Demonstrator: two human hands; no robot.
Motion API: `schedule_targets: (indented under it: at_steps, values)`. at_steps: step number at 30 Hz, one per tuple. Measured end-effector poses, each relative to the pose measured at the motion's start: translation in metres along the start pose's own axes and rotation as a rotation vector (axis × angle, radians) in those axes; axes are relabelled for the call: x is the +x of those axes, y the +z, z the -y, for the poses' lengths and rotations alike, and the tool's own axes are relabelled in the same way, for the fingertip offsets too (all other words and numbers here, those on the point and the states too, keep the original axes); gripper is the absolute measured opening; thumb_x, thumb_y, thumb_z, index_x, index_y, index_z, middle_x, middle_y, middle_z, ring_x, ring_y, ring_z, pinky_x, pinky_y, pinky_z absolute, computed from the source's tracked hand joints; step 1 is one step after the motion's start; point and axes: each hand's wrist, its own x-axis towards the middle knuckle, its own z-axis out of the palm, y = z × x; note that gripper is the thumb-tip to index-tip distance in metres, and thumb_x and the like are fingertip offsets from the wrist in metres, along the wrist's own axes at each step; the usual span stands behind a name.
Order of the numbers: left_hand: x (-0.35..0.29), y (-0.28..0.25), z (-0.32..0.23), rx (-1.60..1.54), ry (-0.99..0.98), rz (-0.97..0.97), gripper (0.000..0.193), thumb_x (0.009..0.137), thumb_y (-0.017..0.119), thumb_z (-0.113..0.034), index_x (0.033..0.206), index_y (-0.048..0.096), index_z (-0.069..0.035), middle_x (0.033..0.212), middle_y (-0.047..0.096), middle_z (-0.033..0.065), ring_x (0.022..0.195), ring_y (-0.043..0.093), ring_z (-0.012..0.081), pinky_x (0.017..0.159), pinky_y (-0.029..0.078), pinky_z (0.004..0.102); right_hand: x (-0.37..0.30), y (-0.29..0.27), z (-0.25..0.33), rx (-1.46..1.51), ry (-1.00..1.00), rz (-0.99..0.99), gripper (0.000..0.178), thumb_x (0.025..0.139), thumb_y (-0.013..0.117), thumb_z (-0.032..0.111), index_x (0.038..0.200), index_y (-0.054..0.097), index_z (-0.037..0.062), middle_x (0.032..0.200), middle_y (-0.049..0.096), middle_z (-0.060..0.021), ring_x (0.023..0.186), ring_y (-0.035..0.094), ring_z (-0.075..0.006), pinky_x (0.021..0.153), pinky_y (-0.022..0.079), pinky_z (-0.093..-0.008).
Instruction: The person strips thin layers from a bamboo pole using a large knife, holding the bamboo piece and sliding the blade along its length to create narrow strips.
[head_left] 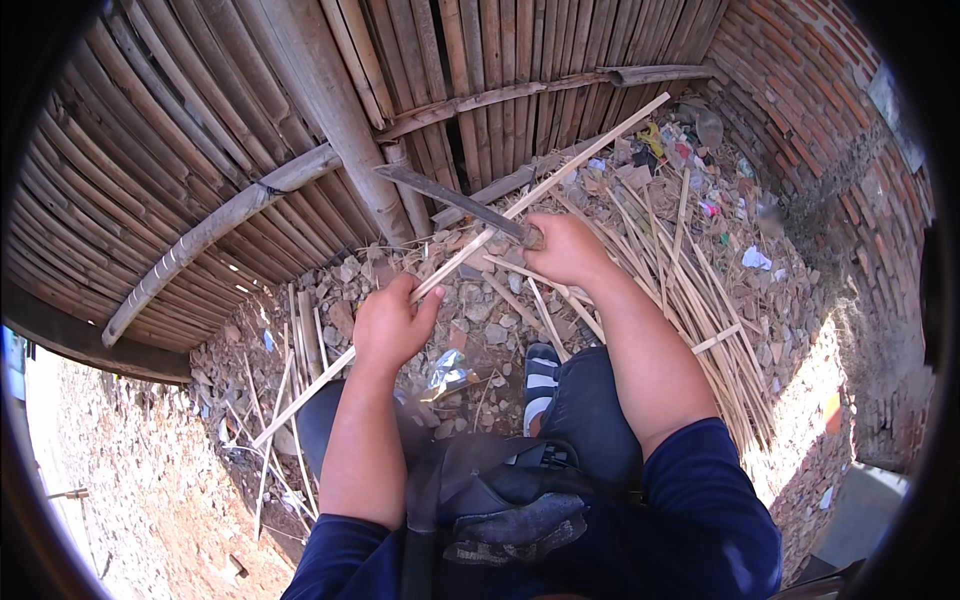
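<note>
A dark bag (500,500) rests on the lap, a striped sandal (541,375) just beyond the knee. Loose bamboo strips (690,290) and rubble (470,310) cover the ground before the bamboo wall (200,150). The left hand (392,325) is clenched around a long bamboo slat (520,205). The right hand (565,248) grips a knife (450,200), its blade lying against the slat, which slants from low left toward the brick wall (800,90).

Both hands (390,325) (568,250) forward, fingers clenched

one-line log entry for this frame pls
left hand: grips long bamboo strip | right hand: holds knife, blade on strip | ground: rubble, bamboo offcuts | backdrop: bamboo fence
</note>
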Motion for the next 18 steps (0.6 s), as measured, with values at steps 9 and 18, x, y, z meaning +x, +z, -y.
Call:
schedule_targets:
  at_steps: [9,18]
  values:
    - [-0.001,0.003,0.004,0.009,0.001,0.008,0.038,0.091,0.073,-0.042,0.091,0.070,-0.004,0.067,0.067,0.0165,0.068,0.069,0.0393,0.066,0.053,0.0478,0.002,0.002,0.001,-0.034,0.004,0.042,0.044,0.081,0.081,0.033,0.115,0.072,0.0072,0.099,0.072,-0.0243,0.096,0.070,-0.0434,0.085,0.054,-0.0488]
    - [0.000,-0.008,0.006,-0.013,-0.025,-0.026,0.039,0.092,0.073,-0.043,0.091,0.070,-0.005,0.069,0.070,0.0171,0.071,0.071,0.0405,0.067,0.055,0.0490,0.001,-0.024,-0.004,0.055,0.155,0.060,0.050,0.081,0.078,0.027,0.125,0.069,0.0059,0.109,0.073,-0.0236,0.105,0.070,-0.0401,0.092,0.055,-0.0468]
